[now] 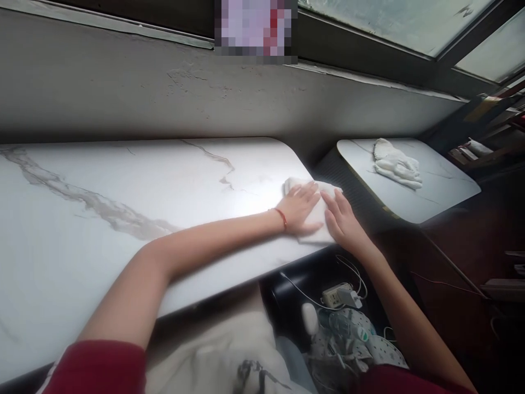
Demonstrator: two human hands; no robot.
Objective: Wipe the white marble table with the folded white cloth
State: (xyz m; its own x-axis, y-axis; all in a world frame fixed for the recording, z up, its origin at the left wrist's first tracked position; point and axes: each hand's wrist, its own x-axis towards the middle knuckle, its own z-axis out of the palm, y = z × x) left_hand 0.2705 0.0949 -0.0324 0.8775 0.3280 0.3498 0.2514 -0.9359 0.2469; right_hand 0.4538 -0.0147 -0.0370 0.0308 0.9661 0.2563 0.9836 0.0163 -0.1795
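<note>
While the L hand [301, 209] lies flat w/ fingers apart on the white cloth [320, 214], at the marbled tabletop's [197, 191] R end, the R hand [341, 219] rests on it too, open, neither gripping

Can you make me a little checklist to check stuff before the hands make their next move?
1. Left hand on the white cloth: ok, palm down with the fingers spread.
2. Right hand on the cloth too: ok, its fingers lie on it.
3. Cloth all on the marble-patterned table: cannot tell; it covers part of the edge at the right end.
4. Power strip away from the cloth: ok, it sits apart, below the table top.
5. Second cloth out of the way: ok, it lies crumpled on the other table.
6. Cloth wet or dry: cannot tell by looking.
</note>
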